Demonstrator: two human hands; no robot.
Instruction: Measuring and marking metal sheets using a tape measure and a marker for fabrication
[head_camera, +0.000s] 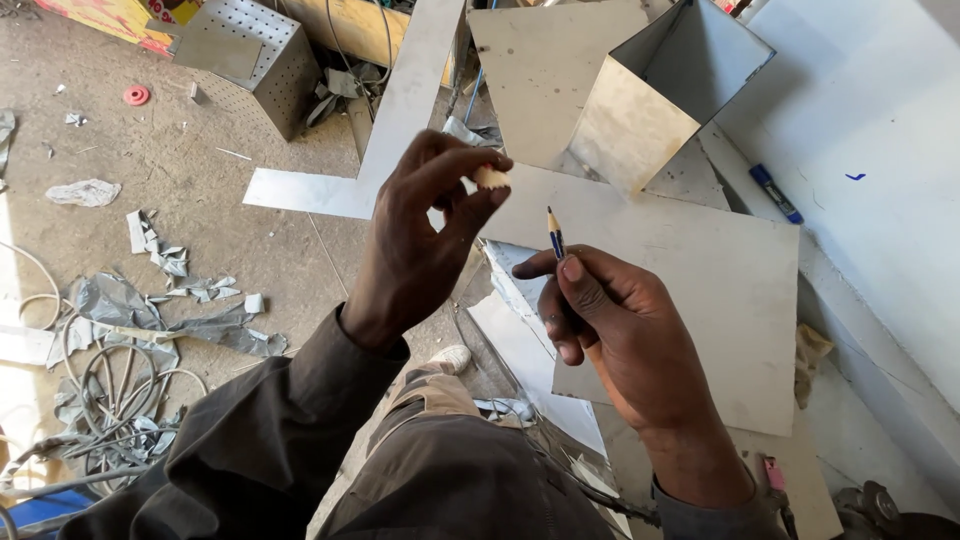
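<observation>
The right hand (610, 335) clasps a blue pencil (555, 238) upright, tip clear of the fingers; the left hand (425, 240), raised just beside it, pinches a small pale shaving (491, 177) in its grip; steel sheets (690, 270) lie on the floor beyond.

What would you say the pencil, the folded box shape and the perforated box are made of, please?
Pencil: probably wood, blue-painted, with a bare pale sharpened tip, held in the right hand. Folded box shape: thin sheet metal, dull grey with a soft sheen and crisp bends. Perforated box: also sheet metal, with rows of small punched holes.
</observation>
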